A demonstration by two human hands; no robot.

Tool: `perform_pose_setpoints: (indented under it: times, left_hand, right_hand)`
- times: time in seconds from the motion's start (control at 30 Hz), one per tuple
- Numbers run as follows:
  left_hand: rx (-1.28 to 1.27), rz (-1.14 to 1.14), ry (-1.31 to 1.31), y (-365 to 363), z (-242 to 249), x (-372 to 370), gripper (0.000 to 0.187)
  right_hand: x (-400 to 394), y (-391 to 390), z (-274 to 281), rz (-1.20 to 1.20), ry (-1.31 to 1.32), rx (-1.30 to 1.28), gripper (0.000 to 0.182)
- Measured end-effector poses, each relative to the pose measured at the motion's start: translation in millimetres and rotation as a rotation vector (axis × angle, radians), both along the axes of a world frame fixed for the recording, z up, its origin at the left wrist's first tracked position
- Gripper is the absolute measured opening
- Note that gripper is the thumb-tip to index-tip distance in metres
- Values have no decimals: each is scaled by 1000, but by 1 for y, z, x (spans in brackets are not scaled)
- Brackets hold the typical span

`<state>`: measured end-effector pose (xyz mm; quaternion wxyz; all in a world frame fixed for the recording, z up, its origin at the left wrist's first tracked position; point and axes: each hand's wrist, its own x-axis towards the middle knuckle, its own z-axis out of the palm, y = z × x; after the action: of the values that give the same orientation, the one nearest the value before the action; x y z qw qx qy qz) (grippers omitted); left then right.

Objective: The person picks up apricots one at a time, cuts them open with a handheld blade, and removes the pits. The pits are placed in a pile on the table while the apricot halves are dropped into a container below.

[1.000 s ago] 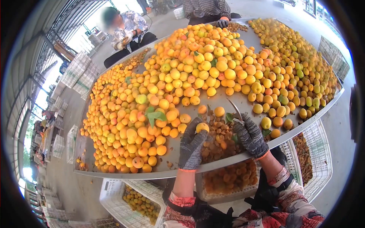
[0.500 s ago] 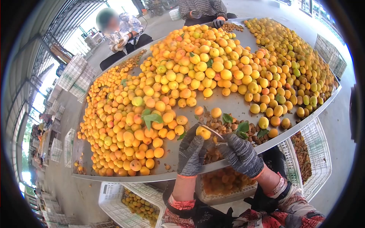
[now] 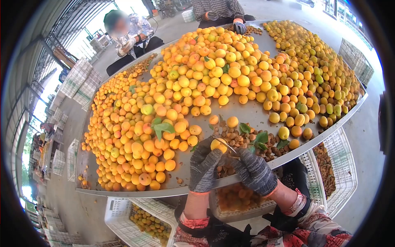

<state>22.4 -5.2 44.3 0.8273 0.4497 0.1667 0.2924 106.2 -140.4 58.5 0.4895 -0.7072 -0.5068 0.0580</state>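
Note:
In a dark grey knitted glove, my left hand [image 3: 204, 166] is closed around a yellow-orange apricot [image 3: 218, 145] over the near edge of the metal table [image 3: 242, 108]. My right hand [image 3: 256, 169], gloved the same way, grips a small knife; its thin blade [image 3: 226, 144] lies against the apricot's right side. Fingers hide the handle. Just beyond both hands lie brown apricot pits [image 3: 263, 151] with green leaves [image 3: 261, 137] and a few loose apricots. A big heap of whole apricots [image 3: 197, 82] covers much of the table.
White plastic crates stand below the near edge: one with apricots [image 3: 150, 224] at left, one with brown pits [image 3: 325, 177] at right. An orange mass of fruit [image 3: 242, 201] sits under my arms. Two people [image 3: 129, 35] [image 3: 218, 11] sit across the table. Stacked crates [image 3: 80, 80] stand at left.
The knife blade has moved closer along the apricot, and my right hand has shifted slightly left and down. Across the table, the far person's gloved hand has moved a little.

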Motion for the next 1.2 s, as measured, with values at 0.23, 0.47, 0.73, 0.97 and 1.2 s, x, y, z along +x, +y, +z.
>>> perform_pose_setpoints:
  times: [0.23, 0.47, 0.73, 0.97, 1.2]
  left_hand:
    - [-117, -16, -52, -4, -1, 2, 37]
    - [-111, -27, -66, -5, -4, 2, 37]
    - [-118, -53, -79, -4, -2, -1, 36]
    - [16, -14, 0, -7, 3, -3, 32]
    - [103, -41, 141, -4, 8, -9, 26]
  right_hand:
    - [2, -3, -7, 42, -9, 200, 38]
    - [-1, -4, -7, 11, -87, 136, 34]
    - [-5, -3, -11, 31, 29, 92, 34]
    - [-3, -5, -6, 80, 49, 38, 32]
    - [21, -21, -11, 297, 173, -237, 38]
